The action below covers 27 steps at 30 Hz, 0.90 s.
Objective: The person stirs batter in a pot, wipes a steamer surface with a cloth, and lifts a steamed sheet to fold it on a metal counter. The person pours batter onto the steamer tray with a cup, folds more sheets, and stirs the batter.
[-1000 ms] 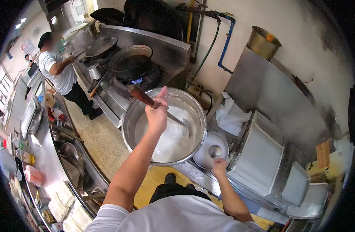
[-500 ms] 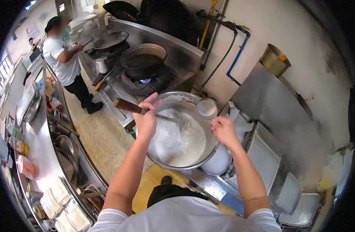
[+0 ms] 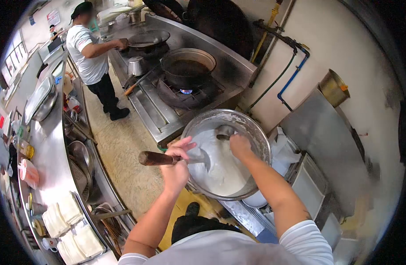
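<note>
In front of me is a large metal bowl (image 3: 266, 145) with a thick white mixture (image 3: 227, 174) inside. My left hand (image 3: 176, 170) is closed round the shaft of a wooden-handled metal tool (image 3: 154, 158), some of its fingers stretched out. The tool's handle points left past the rim, and its far end is sunk in the mixture, so its head is hidden. My right hand (image 3: 241, 145) reaches over the bowl, wrapped round the handle of a small metal cup scoop (image 3: 224, 131). The scoop is tilted just above or at the mixture's surface; I cannot tell whether it touches.
Beyond the bowl stands a stove (image 3: 143, 104) with a lit burner under a dark pot (image 3: 188, 73). A person (image 3: 90, 57) works at a wok (image 3: 149, 39) farther left. A steel counter (image 3: 48, 154) with folded white cloths (image 3: 63, 212) runs along my left. White trays (image 3: 303, 187) stand at right.
My right hand has brought the scoop from above the bowl's right rim inward and down toward the mixture. The left hand keeps the tool in the bowl. My view has shifted.
</note>
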Tool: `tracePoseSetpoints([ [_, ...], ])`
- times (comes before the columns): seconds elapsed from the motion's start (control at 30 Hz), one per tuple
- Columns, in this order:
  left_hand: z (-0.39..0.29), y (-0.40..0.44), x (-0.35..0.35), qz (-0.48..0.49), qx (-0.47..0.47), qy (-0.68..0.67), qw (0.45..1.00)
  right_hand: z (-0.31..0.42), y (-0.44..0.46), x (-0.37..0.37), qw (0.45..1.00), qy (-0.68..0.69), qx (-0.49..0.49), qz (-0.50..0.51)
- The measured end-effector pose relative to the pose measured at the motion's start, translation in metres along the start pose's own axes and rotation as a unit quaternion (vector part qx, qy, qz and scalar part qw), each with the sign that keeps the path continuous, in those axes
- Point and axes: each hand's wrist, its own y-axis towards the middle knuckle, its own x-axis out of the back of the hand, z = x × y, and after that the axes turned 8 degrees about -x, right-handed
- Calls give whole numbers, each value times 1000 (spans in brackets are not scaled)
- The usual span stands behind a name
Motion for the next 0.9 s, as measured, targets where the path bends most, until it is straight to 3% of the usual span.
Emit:
tracePoseSetpoints([
  [0.1, -2, -7, 1, 18, -19, -3, 1000, 11, 4, -20, 999, -21, 12, -20],
  [0.2, -2, -13, 3, 41, -26, 1, 999, 24, -3, -23, 999, 43, 10, -7],
  [0.4, -1, -18, 7, 58, -44, 21, 997, 34, -3, -44, 988, 114, 3, 101],
  [0.5, 5, -21, 10, 43, -43, 74, 995, 27, -5, -34, 985, 63, 24, 156],
  [0.6, 12, -30, 11, 1, -47, 129, 990, 4, 13, -68, 985, 37, 107, 133],
  [0.63, 17, -39, 18, -7, -56, 158, 986, -1, 10, -68, 971, 171, 27, 165],
  [0.7, 18, -60, 33, -37, -24, 209, 977, -12, 4, -68, 871, 423, -136, 211],
  [0.8, 23, -93, 57, -50, -64, 101, 992, -22, -51, 34, 835, 489, -74, 241],
  [0.9, 10, -105, 65, 111, -152, 156, 970, -42, -68, 48, 835, 493, -100, 221],
])
